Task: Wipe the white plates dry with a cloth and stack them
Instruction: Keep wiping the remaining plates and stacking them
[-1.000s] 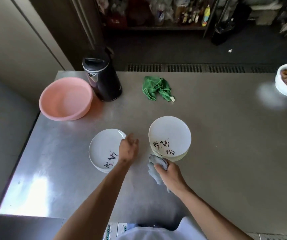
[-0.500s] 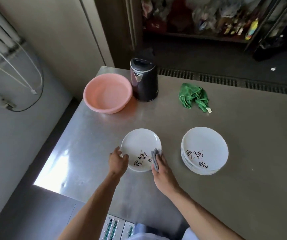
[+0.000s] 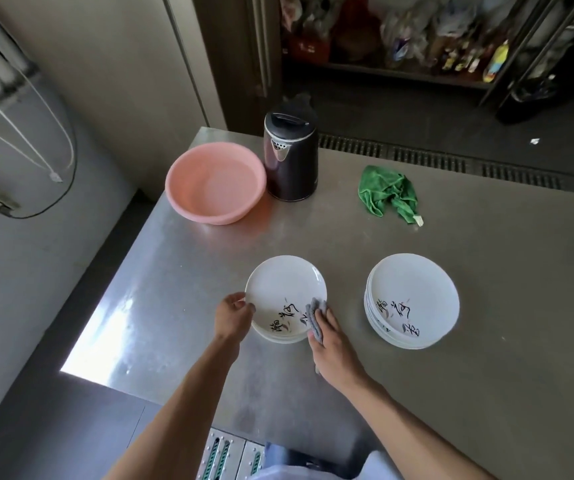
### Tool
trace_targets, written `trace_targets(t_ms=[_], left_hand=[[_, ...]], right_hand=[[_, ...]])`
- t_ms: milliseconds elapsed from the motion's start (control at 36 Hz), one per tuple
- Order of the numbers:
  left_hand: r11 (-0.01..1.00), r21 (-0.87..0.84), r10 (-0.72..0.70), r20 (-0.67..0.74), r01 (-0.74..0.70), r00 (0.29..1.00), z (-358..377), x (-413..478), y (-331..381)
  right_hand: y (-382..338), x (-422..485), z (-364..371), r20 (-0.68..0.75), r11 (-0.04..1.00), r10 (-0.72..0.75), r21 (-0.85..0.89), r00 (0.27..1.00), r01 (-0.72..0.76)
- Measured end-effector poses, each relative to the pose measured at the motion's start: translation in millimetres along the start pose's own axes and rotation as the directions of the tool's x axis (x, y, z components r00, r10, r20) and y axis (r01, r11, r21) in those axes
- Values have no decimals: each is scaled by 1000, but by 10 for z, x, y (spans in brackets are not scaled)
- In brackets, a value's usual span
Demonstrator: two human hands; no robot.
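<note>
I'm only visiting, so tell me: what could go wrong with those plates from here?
1. The left hand grips only the rim of the top plate, which sits on another plate. While the right hand holds the cloth against its edge, the plate could slide or tip.
2. The right stack looks slightly uneven, so a plate added carelessly might sit crooked or chip.

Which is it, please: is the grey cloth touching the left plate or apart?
Touching. The head view shows the grey cloth, under the right hand, pressed on the left plate.
</note>
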State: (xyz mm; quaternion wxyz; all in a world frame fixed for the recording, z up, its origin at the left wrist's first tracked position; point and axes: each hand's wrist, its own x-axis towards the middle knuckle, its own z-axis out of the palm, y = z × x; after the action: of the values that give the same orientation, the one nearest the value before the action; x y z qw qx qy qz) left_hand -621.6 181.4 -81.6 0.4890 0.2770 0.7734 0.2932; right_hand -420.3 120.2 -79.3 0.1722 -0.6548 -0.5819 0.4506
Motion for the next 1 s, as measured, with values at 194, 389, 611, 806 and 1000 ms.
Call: trace_targets(t_ms=[194, 389, 611, 806, 1000], left_hand=[[997, -74, 7, 25, -5, 1000, 0, 28, -28], [991, -137, 16, 88, -4, 996, -29, 71, -4], [978, -208, 32, 235, 19, 971, -115, -9, 17], [976, -215, 102, 530, 17, 842, -75, -293, -5], [998, -63, 27, 723, 28, 690, 178, -590, -44]], right_hand=[[19, 17, 20, -12, 1000, 19, 2, 1000, -19], [55, 56, 34, -24, 999, 34, 14, 999, -33], [16, 70, 51, -93, 992, 39, 122, 995, -27], [-57, -110, -108, -419, 992, 37, 125, 907, 17], [238, -499, -233, -490, 986, -110, -162, 865, 34]])
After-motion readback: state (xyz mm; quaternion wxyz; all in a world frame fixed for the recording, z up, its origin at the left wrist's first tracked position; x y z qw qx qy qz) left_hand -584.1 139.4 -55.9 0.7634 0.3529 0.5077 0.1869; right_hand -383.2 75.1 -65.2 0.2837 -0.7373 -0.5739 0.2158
